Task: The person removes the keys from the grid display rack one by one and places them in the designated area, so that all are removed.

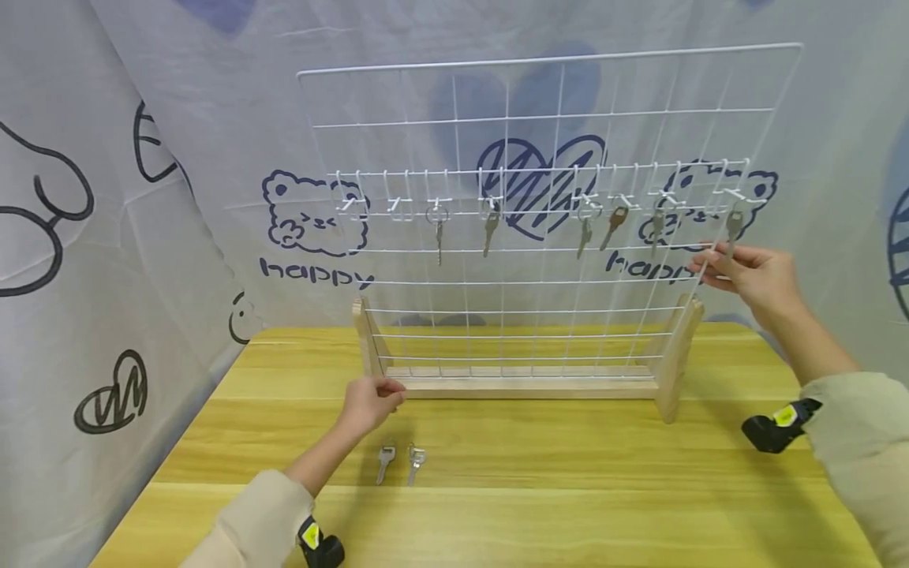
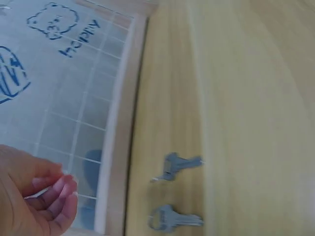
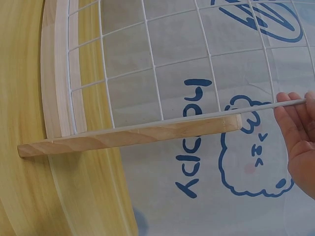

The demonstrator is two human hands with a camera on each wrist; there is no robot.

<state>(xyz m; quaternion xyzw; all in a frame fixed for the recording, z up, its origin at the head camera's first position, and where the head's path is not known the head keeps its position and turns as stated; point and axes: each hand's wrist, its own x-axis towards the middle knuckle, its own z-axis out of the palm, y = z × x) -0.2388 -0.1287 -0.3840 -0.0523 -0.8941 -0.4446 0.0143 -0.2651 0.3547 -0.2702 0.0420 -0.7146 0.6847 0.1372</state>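
Observation:
At the right side of a white wire grid rack (image 1: 507, 282), my right hand (image 1: 760, 280) grips the rack's edge wire between thumb and fingers. Just above those fingers a key (image 1: 735, 226) hangs from the end hook. My left hand (image 1: 369, 406) hovers by the left end of the rack's wooden base (image 1: 525, 389), its fingers loosely bent with nothing visible in them. Two keys with small rings lie on the table near it: one key (image 1: 385, 464) on the left, another key (image 1: 416, 465) on the right. The left wrist view shows both keys (image 2: 179, 219) beside the base.
Several more keys hang from the row of hooks, among them a brown key (image 1: 615, 227) and a silver key (image 1: 491, 231). Two hooks (image 1: 398, 205) at the left carry none. A printed cloth (image 1: 177, 315) hangs behind the wooden table (image 1: 568, 489).

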